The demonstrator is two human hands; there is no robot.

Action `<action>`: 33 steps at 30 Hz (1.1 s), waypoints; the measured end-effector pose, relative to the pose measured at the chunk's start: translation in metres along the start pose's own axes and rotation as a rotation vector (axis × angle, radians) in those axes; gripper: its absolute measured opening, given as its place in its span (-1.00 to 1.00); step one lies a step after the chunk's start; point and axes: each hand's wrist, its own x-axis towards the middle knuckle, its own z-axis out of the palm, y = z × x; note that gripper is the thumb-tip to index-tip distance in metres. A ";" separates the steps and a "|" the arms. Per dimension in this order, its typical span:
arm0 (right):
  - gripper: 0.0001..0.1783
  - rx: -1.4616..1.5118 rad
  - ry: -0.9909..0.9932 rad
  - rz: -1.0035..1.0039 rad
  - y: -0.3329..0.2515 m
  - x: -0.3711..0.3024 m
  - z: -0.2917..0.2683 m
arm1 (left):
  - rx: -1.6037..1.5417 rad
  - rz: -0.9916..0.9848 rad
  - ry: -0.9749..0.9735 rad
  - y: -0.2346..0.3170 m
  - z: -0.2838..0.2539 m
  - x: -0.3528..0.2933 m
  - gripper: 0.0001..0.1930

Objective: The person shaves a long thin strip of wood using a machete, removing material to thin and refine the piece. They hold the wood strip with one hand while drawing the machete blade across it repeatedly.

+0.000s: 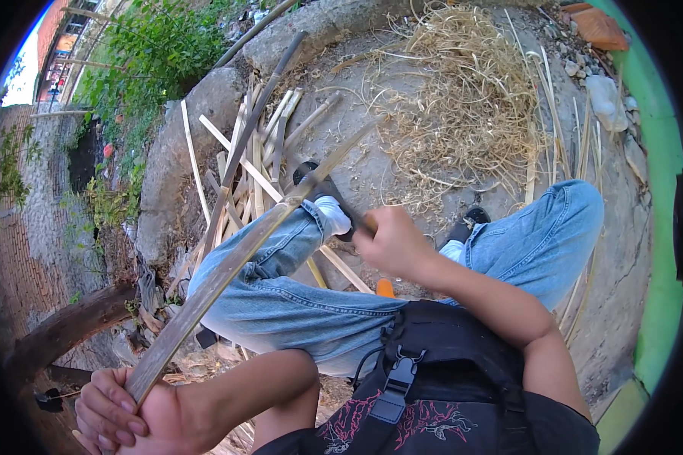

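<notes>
A long split bamboo strip [228,265] slants across my left thigh, its far end blurred above the ground. Fingers of my left hand [125,413] are wrapped round its near end at the lower left. My right hand [393,244] is closed round a short brown handle [369,223] between my knees. From that handle a dark, motion-blurred blade [343,203] points up and left toward the strip, like a knife's. Whether the blade touches the bamboo I cannot tell. Part of the blade overlaps my dark shoe, so its outline is unclear.
Several cut bamboo slats [262,163] lie in a loose pile beyond my left knee. A heap of curly bamboo shavings [470,98] covers the ground ahead. A log [72,322] sits at the left, a green wall [660,197] at the right. Something orange [385,288] shows near my lap.
</notes>
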 end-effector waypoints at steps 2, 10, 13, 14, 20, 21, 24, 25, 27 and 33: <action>-0.80 -0.016 -0.048 0.075 0.002 0.007 -0.004 | -0.006 -0.006 0.024 -0.003 -0.001 0.000 -0.71; -0.73 -0.099 0.033 0.175 0.075 0.039 -0.015 | -0.010 -0.023 0.008 -0.007 -0.016 0.017 -0.71; -0.71 -0.236 0.057 0.260 0.101 0.050 -0.038 | -0.023 0.015 -0.002 -0.013 -0.017 0.016 -0.72; -0.71 -0.300 0.044 0.269 0.097 0.046 -0.042 | -0.051 0.017 -0.090 -0.012 -0.019 0.015 -0.72; -0.79 0.009 -0.057 -0.036 0.003 0.005 0.001 | 0.016 0.008 -0.039 -0.020 0.012 0.019 -0.61; -0.80 0.002 -0.097 -0.099 -0.009 0.000 0.002 | 0.014 0.004 -0.042 -0.026 0.018 0.016 -0.61; -0.81 0.036 -0.213 -0.165 -0.036 -0.012 0.000 | 0.124 0.046 -0.084 -0.030 0.021 0.014 -0.60; -0.80 0.023 -0.248 -0.147 -0.034 -0.011 -0.001 | 0.057 -0.002 -0.213 -0.027 0.010 0.018 -0.62; -0.78 -0.006 -0.166 -0.108 -0.001 0.007 0.004 | -0.002 -0.045 -0.340 -0.022 -0.004 0.025 -0.61; -0.73 -0.396 0.068 0.258 0.129 0.089 -0.026 | 0.021 -0.051 -0.156 -0.042 -0.014 0.036 -0.62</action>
